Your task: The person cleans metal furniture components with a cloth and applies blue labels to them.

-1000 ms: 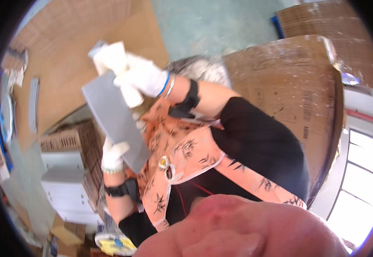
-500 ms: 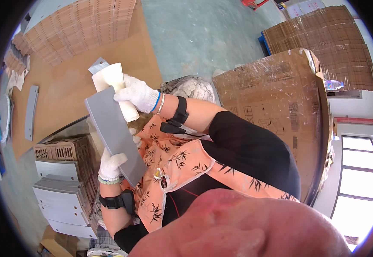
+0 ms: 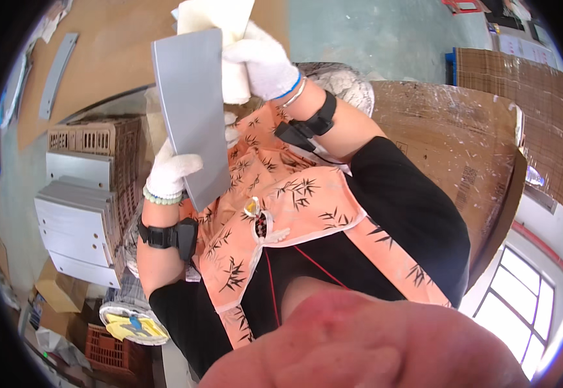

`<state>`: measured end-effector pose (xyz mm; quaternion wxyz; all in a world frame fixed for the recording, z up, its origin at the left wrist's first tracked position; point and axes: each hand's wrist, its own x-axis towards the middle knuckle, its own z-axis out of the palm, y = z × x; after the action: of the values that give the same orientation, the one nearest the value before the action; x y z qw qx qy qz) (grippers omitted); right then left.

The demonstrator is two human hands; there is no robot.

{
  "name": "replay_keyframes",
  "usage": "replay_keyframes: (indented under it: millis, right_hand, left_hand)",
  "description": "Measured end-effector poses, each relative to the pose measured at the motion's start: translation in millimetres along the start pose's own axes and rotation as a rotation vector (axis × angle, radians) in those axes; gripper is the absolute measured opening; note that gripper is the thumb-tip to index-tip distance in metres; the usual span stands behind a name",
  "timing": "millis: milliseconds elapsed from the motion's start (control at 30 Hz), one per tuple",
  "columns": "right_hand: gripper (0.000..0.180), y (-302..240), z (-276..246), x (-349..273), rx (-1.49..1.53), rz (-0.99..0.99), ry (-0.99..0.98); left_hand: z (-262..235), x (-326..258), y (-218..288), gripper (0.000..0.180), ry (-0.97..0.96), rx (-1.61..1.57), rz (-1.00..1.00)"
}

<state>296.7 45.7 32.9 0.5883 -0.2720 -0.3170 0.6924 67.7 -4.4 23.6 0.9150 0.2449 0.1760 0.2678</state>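
A long grey panel (image 3: 194, 116), slightly curved, stands tilted in front of my apron. My left hand (image 3: 173, 169), in a white knit glove, grips its lower left edge with the thumb across the face. Gloved too, my right hand (image 3: 265, 61) clutches a folded cream-white cloth (image 3: 235, 81) at the panel's upper right edge. Part of the cloth reaches up behind the panel's top, where its far end is hidden. The peach apron (image 3: 275, 161) with dark leaf prints lies below both hands.
Grey-white panels (image 3: 77, 213) are stacked at left beside a brown plastic crate (image 3: 94, 139). Another curved panel (image 3: 58, 74) lies on the brown board (image 3: 113, 58). At right stands a large cardboard box (image 3: 443, 136); flattened cardboard (image 3: 521, 77) is piled beyond it.
The view has shifted, so the surroundings sit differently. The panel has turned more upright, its broad face showing wider. Both hands keep their holds, on the panel and the cloth.
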Motion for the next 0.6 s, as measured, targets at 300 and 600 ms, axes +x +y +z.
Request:
replay_keyframes:
  millis: [300,600]
  right_hand:
    - [0.066,-19.2,19.1,-3.1,0.027,0.081,-0.072]
    - [0.057,-23.4,34.9,-0.4,-0.358,-0.020,0.083]
  left_hand:
    - [-6.8,-1.0,-2.7,0.086,-0.029,-0.014,-0.015]
    - [-14.4,3.0,-6.3,0.087,-0.023,0.041,-0.016]
